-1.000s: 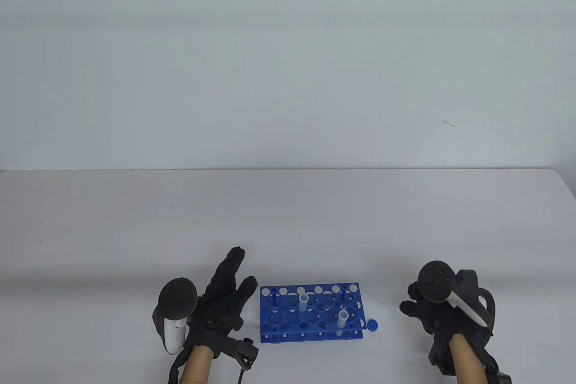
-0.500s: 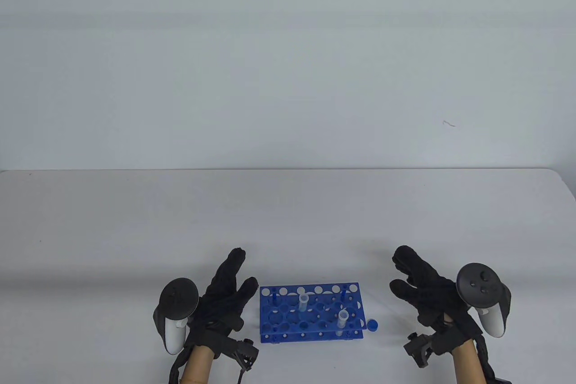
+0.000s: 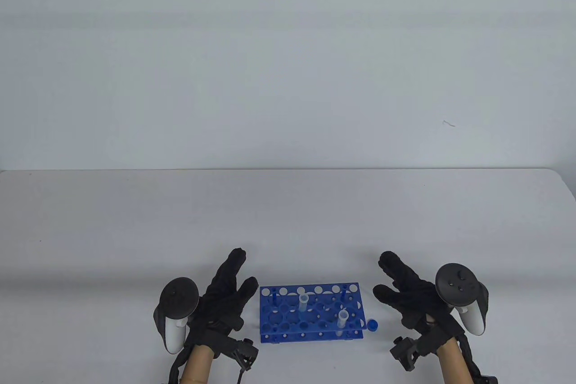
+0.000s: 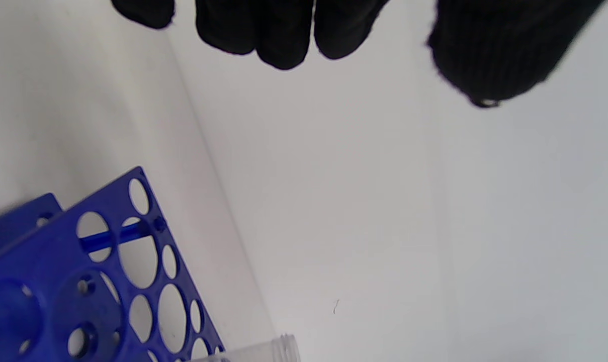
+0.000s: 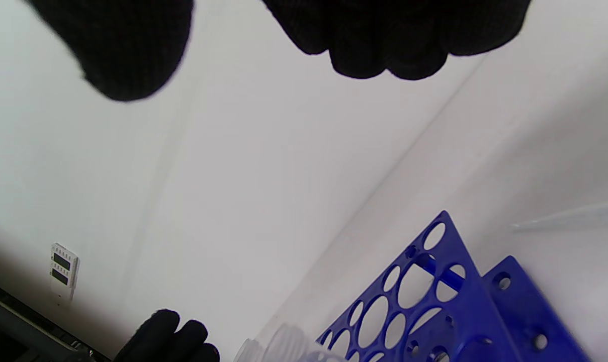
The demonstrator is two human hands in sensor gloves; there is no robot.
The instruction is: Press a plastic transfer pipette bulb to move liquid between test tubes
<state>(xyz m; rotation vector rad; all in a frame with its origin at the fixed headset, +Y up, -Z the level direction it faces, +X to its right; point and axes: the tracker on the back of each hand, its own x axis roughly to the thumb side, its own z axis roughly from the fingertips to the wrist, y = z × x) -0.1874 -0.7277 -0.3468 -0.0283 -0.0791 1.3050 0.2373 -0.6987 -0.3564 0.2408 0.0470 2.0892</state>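
A blue test tube rack (image 3: 310, 314) stands near the table's front edge, with two clear open tubes in it, one at the middle (image 3: 303, 302) and one at the right (image 3: 343, 318). A blue cap (image 3: 372, 324) lies just right of the rack. My left hand (image 3: 238, 273) is open and empty at the rack's left end. My right hand (image 3: 388, 277) is open and empty to the right of the rack. In the right wrist view a faint clear pipette (image 5: 570, 217) lies on the table beyond the rack (image 5: 434, 306). The left wrist view shows the rack's end (image 4: 97, 281).
The white table (image 3: 135, 222) stretches far behind the rack to a plain pale wall. Its front edge is close to my wrists. A small white device (image 5: 62, 266) shows on the wall in the right wrist view.
My right hand has turned over, opened its fingers and moved left toward the rack. My left hand, the rack, the tubes and the cap have not moved.
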